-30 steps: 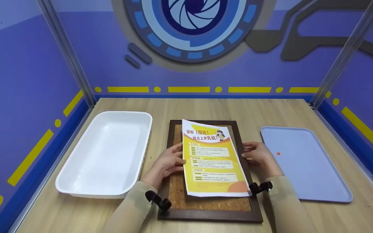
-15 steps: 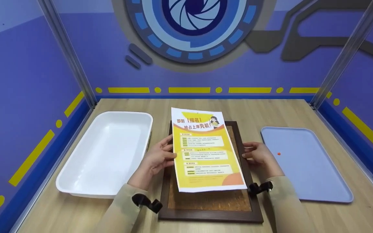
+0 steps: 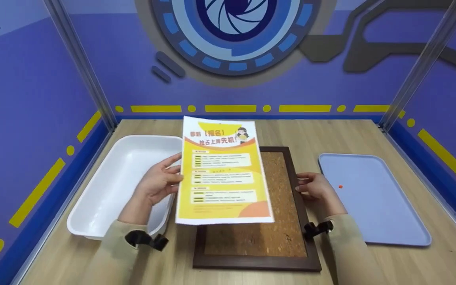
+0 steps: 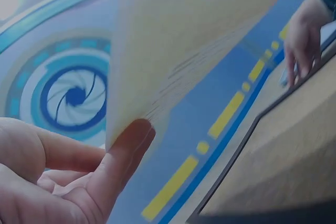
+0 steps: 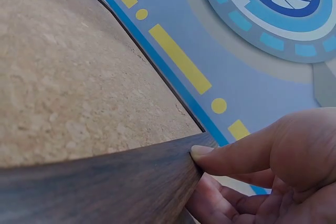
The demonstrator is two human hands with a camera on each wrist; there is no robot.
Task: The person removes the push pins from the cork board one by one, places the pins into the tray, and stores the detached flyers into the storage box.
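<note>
A yellow and white printed sheet of paper (image 3: pixel 222 174) is held up in the air by my left hand (image 3: pixel 158 182), which pinches its left edge between thumb and fingers. The sheet covers the upper left of a cork board (image 3: pixel 255 237) with a dark brown wooden frame, lying on the table. On the board's right side, my right hand (image 3: pixel 315 188) grips the frame, thumb on top and fingers against the outer side. In the right wrist view the thumb presses the frame's edge (image 5: pixel 173 156). The paper's lifted underside (image 4: pixel 173 45) shows in the left wrist view.
A deep white plastic tray (image 3: pixel 89 221) stands at the left, partly behind my left arm and the paper. At the right lies a flat pale blue tray (image 3: pixel 382 198) with a tiny orange-red piece (image 3: pixel 340 186) on it. Patterned walls enclose the table.
My left hand has carried the sheet up and to the left, off the cork board, so more cork shows. My right hand has kept its place on the frame.
</note>
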